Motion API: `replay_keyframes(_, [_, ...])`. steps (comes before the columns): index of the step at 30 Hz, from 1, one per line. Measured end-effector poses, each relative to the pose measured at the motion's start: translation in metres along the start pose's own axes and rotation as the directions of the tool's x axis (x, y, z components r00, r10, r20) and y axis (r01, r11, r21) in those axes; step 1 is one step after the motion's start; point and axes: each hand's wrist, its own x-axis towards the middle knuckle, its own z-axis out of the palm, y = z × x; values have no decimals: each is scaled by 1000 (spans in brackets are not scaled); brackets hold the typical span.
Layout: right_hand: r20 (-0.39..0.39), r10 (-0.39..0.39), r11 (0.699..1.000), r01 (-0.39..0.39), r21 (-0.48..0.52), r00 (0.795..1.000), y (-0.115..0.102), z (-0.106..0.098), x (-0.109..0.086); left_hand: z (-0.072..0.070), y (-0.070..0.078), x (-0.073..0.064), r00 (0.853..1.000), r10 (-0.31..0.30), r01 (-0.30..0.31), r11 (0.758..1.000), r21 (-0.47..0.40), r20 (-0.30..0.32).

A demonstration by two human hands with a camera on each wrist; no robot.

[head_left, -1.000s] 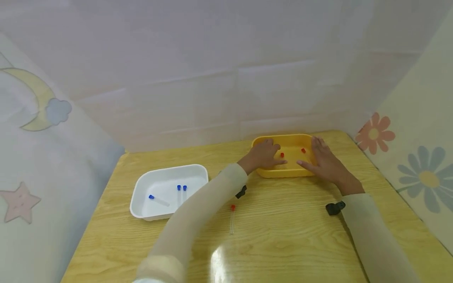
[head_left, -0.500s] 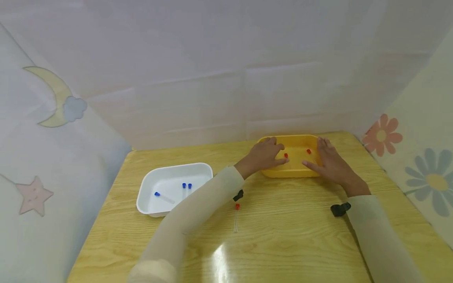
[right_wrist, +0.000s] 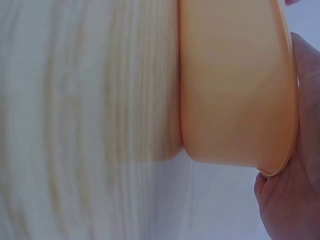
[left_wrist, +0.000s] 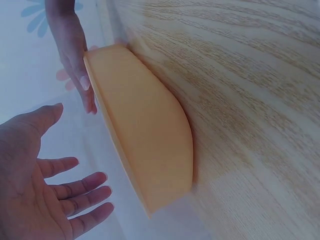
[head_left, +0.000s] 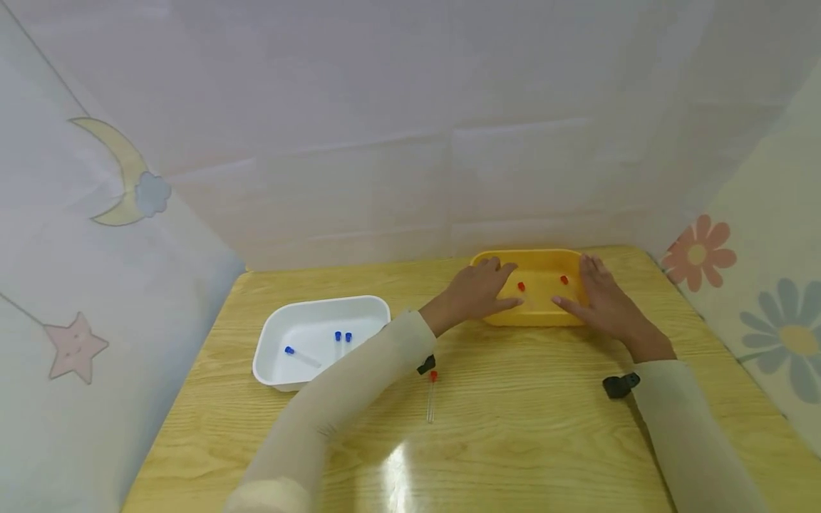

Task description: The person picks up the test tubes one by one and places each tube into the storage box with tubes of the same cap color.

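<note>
My left hand (head_left: pixel 473 291) is at the left end of a yellow tray (head_left: pixel 541 315), fingers loosely spread and holding nothing. In the left wrist view that hand (left_wrist: pixel 47 175) stands apart from the tray's rim. Against the tray's right end lies my right hand (head_left: pixel 606 299), fingers extended and thumb over the front corner. The right wrist view shows this hand (right_wrist: pixel 295 190) touching the rim. Inside the tray are two tubes with red caps (head_left: pixel 522 286), their clear bodies hardly visible. A clear tube with a red cap (head_left: pixel 433 375) lies on the table in front.
A white tray (head_left: pixel 269 356) on the left contains three clear tubes with blue caps (head_left: pixel 289 350). My left sleeve (head_left: pixel 359 374) crosses in front of its right corner. The wooden table (head_left: pixel 532 427) ends at a pale wall covering (head_left: pixel 359 185) behind the trays.
The left hand has drawn back a little to the left from the yellow tray. The right hand stays at the tray's end. The head view has turned slightly left.
</note>
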Motion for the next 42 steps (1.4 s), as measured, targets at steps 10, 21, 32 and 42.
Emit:
replay_keyframes(10, [-8,-12,1000,12,-6,1000,2,0,2,-8,3,-14,999,-11,17,992,124,-45])
replay_keyframes(21, [3,-18,1000,18,-18,1000,5,-1,6,-14,5,-27,998,-44,48,990,131,-33])
replay_keyframes(32, [-5,-26,999,26,20,1000,11,-5,1,-16,6,-44,998,-14,25,983,180,-63])
replay_keyframes(42, [3,-14,1000,14,21,1000,16,-5,1,-16,5,-55,998,-44,49,991,125,-41])
